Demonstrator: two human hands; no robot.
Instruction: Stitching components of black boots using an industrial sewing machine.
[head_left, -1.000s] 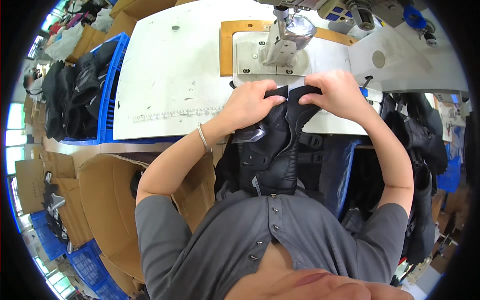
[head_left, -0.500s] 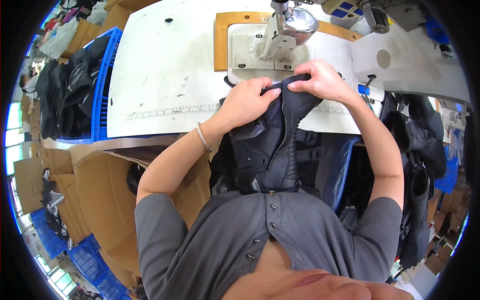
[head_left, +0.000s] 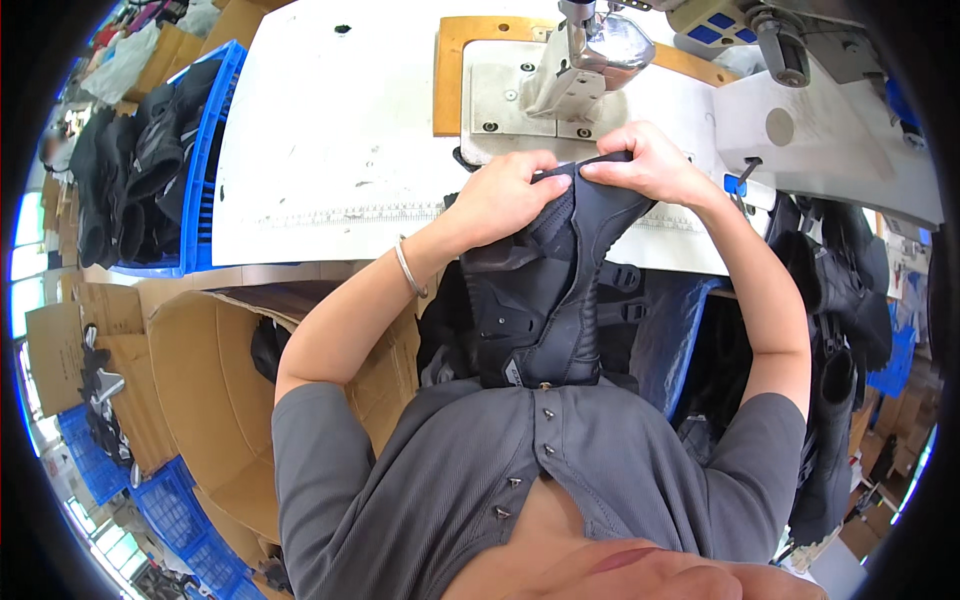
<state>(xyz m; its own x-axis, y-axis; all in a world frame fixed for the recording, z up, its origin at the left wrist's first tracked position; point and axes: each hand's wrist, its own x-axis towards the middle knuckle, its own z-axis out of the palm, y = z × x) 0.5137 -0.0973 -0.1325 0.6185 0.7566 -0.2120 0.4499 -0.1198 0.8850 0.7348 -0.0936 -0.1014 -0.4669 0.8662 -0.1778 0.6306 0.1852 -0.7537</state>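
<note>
A black boot upper (head_left: 545,290) with ribbed panels lies across the front edge of the table, its lower part against my body. My left hand (head_left: 508,200) pinches the left edge at its far end, thumb on top. On the right side of the same end, my right hand (head_left: 645,168) grips another edge between thumb and curled fingers. The two thumbs lie close together at a seam. Just beyond my hands stands the sewing machine's metal post and head (head_left: 600,60). The undersides of the held edges are hidden.
A white table (head_left: 330,130) with a printed ruler strip spreads leftward. At the far left, a blue crate (head_left: 205,170) holds several black boot uppers. An open cardboard box (head_left: 210,390) stands below the table at left. More black boots (head_left: 830,290) hang at right.
The boot's far end and both hands have shifted slightly right against my body. The thumbs stay pinched on the edges. The view has tilted a little.
</note>
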